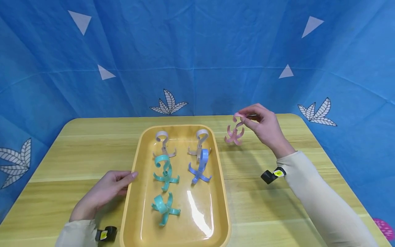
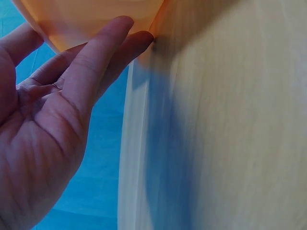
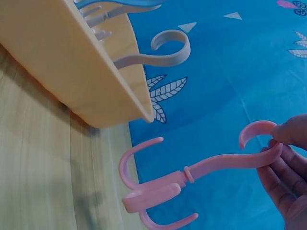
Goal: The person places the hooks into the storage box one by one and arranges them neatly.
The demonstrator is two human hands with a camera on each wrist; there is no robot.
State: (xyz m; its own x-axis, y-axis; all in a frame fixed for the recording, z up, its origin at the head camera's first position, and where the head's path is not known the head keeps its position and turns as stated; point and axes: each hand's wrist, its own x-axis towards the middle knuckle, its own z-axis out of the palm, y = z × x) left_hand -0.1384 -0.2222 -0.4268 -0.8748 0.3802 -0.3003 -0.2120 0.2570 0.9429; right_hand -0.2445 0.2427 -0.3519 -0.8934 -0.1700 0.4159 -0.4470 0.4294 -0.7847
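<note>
My right hand (image 1: pixel 262 125) pinches a pink four-pronged hanging hook (image 3: pixel 211 165) by the curved top, with its prongs pointing down beside the tray's far right corner. On the table stands a yellow plastic tray (image 1: pixel 229 219). Thumb over its left rim and fingers against the outer wall, my left hand (image 1: pixel 106 190) grips it. Inside stand two beige hooks (image 1: pixel 164 147) (image 1: pixel 199 151) at the far end and a blue hook (image 1: pixel 201 168) at the right. Along the left are two teal hooks (image 1: pixel 166 175) (image 1: pixel 165 209), the nearer one seen more from above.
The pale wooden table (image 1: pixel 80 147) runs out on both sides of the tray. Close behind its far edge hangs a blue cloth (image 1: pixel 197 51) with white triangles and leaf prints. Black wrist bands (image 1: pixel 273 174) sit over both sleeves.
</note>
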